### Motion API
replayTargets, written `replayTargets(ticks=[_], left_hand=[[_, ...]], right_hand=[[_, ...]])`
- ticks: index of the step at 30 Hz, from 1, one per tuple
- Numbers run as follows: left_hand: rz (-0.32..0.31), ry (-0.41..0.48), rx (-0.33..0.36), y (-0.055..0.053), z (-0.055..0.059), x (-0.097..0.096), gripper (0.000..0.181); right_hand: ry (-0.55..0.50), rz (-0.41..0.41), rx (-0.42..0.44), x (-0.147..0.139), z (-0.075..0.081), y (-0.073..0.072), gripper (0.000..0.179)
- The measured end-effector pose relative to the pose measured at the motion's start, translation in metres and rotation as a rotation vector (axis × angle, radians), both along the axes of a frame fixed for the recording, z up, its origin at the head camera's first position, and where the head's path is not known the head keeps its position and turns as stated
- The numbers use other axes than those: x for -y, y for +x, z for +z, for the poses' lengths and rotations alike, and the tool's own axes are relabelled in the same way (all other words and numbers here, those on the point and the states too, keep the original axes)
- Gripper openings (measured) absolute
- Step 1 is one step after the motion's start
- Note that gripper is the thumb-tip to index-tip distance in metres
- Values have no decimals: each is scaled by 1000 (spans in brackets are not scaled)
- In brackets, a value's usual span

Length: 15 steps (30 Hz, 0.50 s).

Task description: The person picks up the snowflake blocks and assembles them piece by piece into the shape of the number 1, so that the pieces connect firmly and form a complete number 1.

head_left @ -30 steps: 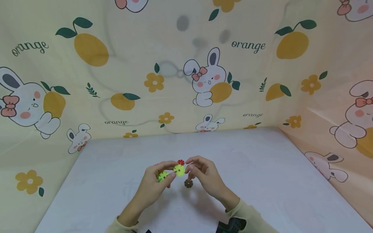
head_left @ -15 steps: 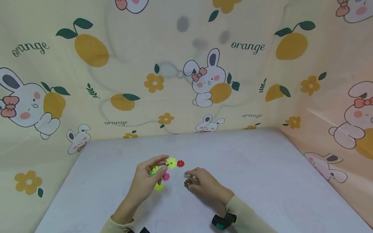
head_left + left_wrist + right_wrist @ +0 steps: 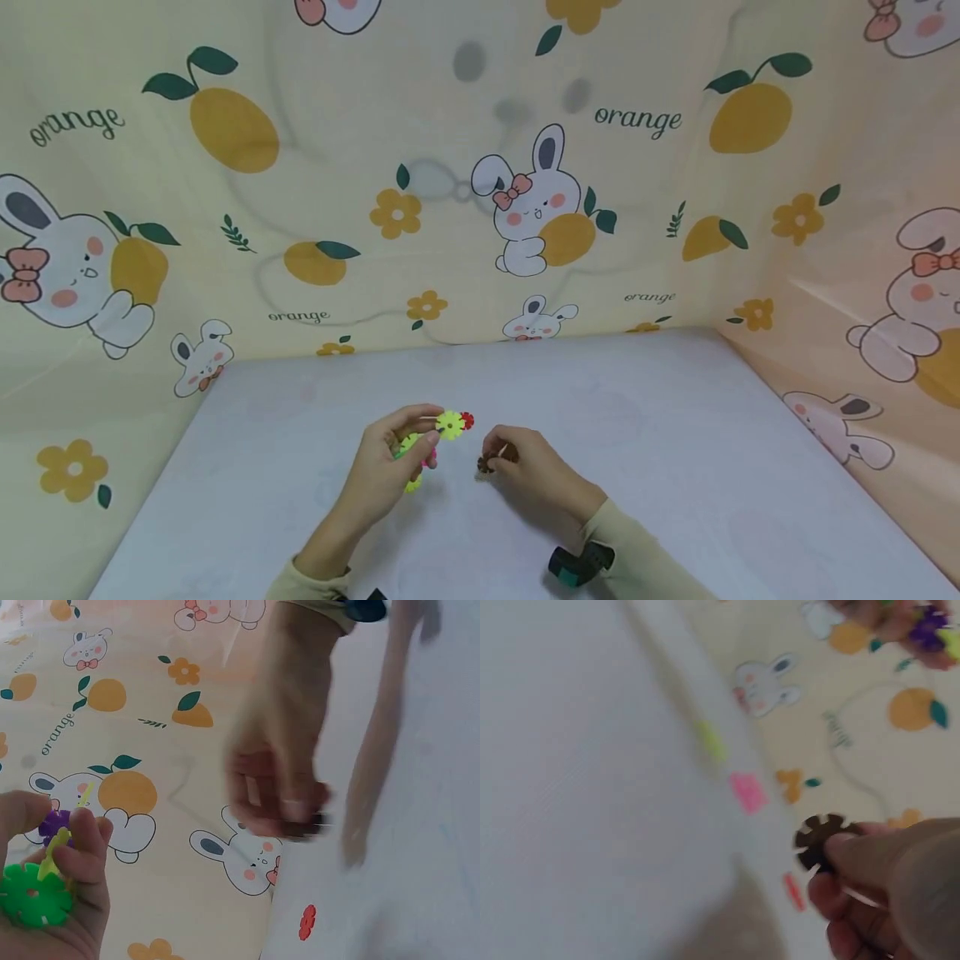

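Right hand (image 3: 538, 465) pinches a brown disc (image 3: 817, 838), left hand (image 3: 384, 465) grips linked discs (image 3: 52, 864); prolly light, stiff plastic, so rim grabs work.

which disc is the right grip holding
The brown disc, alone in the right grip. The green disc and purple disc are in the left grip; the red disc and pink disc lie on the table.

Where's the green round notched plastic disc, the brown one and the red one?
Green disc (image 3: 35, 905), left wrist view: flat face, just below its centre hole.
Brown disc (image 3: 817, 841), right wrist view: uncovered part of its face.
Red disc (image 3: 307, 922), left wrist view: middle of its face.
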<state>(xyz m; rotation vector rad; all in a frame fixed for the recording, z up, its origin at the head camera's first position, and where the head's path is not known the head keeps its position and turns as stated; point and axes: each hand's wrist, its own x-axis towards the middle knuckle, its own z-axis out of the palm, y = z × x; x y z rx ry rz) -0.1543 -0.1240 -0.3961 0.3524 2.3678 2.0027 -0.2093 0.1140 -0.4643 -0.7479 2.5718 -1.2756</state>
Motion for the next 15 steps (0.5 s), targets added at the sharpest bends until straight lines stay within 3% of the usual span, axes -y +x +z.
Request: replayTargets(ticks=[4,8,15], left_hand=[[-26,-29,3,0,-1,-3,30],[-54,-44,3,1,-5,-6,32],[-82,-63,-88,4,-8,-9,35]], right_hand=[[-280,-21,11,-3,21,4,11],[-519,14,27,-6,42,13,15],[-609,81,-4,-4,59,25,12]])
